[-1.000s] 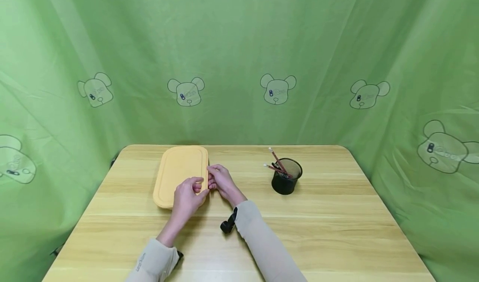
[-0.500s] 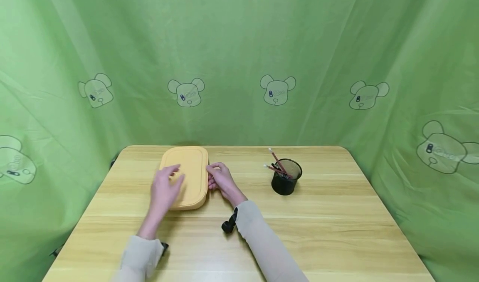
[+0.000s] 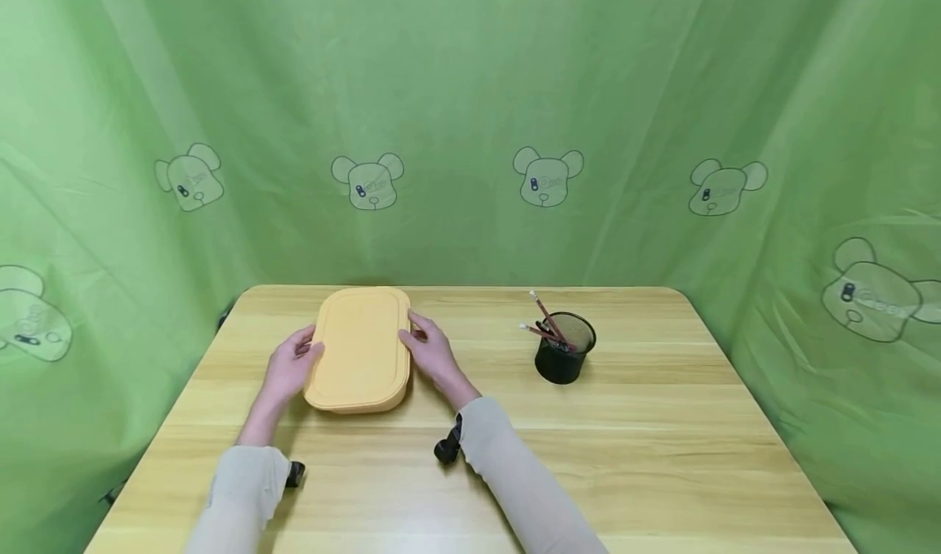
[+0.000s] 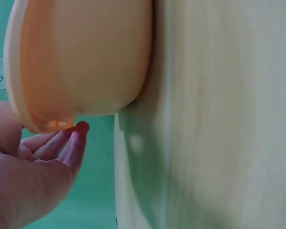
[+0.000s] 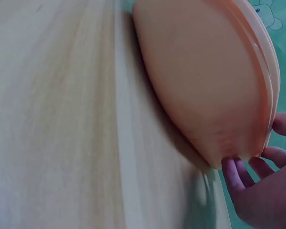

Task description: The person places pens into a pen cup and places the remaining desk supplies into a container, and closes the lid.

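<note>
A light-orange lidded storage box [image 3: 358, 350] sits on the left part of the table, its lid lying on top. At its left edge my left hand [image 3: 291, 364] holds the rim, thumb on the lid. The left wrist view shows the fingers [image 4: 76, 145] of that hand under the rim, close to a small latch-like tab [image 4: 55, 125]. My right hand [image 3: 435, 351] holds the opposite long side, thumb on the lid edge. In the right wrist view its fingertips [image 5: 231, 169] touch the box wall [image 5: 195, 81]. What the box contains is hidden.
A black mesh pen holder [image 3: 560, 362] with pencils [image 3: 547, 313] leaning out stands to the right on the wooden table [image 3: 662, 456]. Green curtain [image 3: 456, 72] with bear-head prints surrounds the back and sides.
My left hand has left the box's right edge, crossed leftward over the lid and taken hold of the left edge. My right hand has shifted its thumb onto the lid.
</note>
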Tool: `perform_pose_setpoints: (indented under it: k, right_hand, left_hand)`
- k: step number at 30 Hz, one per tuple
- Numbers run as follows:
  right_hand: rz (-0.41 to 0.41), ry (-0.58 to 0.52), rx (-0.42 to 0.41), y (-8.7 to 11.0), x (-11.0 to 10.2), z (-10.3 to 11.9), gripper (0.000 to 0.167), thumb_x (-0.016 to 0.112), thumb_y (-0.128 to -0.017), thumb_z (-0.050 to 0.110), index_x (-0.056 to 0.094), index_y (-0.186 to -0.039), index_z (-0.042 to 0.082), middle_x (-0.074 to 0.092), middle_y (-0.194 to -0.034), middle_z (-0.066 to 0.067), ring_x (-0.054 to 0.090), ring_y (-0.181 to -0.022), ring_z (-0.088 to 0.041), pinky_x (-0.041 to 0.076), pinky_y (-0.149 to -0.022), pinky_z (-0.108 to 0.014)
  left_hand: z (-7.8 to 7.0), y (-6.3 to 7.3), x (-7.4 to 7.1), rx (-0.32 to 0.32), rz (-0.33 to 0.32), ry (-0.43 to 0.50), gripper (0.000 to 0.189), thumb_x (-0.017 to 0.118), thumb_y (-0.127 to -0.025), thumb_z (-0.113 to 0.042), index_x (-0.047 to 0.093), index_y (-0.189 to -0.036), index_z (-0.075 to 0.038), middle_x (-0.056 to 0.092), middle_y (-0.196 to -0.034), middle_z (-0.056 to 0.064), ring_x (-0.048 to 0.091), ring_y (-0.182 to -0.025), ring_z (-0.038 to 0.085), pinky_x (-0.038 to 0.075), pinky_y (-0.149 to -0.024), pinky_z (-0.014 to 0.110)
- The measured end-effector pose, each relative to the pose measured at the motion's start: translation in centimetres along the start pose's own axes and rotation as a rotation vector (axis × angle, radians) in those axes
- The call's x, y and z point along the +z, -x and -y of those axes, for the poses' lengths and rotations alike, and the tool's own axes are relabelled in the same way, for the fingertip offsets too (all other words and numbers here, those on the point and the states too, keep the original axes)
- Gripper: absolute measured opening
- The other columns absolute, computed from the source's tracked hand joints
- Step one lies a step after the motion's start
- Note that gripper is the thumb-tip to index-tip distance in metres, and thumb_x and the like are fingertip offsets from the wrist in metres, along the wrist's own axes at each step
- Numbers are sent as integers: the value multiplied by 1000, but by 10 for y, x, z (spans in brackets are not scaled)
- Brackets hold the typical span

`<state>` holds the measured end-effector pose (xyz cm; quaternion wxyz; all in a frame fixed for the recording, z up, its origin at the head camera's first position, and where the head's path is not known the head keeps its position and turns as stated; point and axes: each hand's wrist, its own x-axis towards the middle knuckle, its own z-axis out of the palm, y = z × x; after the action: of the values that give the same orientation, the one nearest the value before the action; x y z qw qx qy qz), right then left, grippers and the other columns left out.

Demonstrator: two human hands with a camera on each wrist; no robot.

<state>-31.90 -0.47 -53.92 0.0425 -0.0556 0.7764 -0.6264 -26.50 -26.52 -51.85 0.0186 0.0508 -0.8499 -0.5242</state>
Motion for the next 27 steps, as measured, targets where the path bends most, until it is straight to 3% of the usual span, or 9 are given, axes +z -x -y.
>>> perform_pose_setpoints:
  k: [3, 8, 15, 20, 27]
  right_hand:
    - [18, 3, -23, 1, 0, 2, 55, 64, -103, 26, 47, -156, 15, 42, -164, -6, 49, -143, -29, 37, -122, -43]
    - [31, -16, -37, 1, 0, 4, 58, 63, -103, 24, 43, -157, 13, 33, -169, -2, 35, -154, -25, 26, -128, -42]
    - [22, -46, -29, 3, -1, 6, 60, 65, -103, 20, 42, -158, 10, 36, -167, -5, 51, -142, -28, 40, -120, -39]
    - [7, -55, -9, 4, -3, 7, 60, 66, -101, 18, 44, -157, 11, 46, -161, -7, 55, -139, -28, 47, -114, -38]
    - [0, -20, -7, 3, -4, 4, 59, 67, -100, 18, 47, -156, 12, 56, -152, -12, 57, -137, -28, 46, -115, -38]
  left_hand:
    - [2, -1, 4, 4, -15, 9, 56, 50, -110, -20, 33, -160, -1, 40, -160, 27, 42, -147, 42, 35, -123, 50]
    - [1, -1, 9, 12, -49, 61, 54, 47, -110, -15, 32, -160, -1, 37, -163, 23, 38, -151, 38, 32, -125, 46]
    - [-11, 3, 14, -11, -59, 82, 55, 43, -110, -11, 28, -160, 2, 34, -164, 26, 34, -153, 39, 32, -125, 46]
    - [-19, 5, 18, -15, -58, 57, 55, 42, -109, -10, 27, -160, 4, 35, -162, 28, 35, -152, 40, 33, -124, 47]
    - [-14, 2, 22, -5, -74, 19, 53, 42, -109, -11, 31, -159, 3, 37, -161, 26, 37, -151, 38, 33, -125, 46]
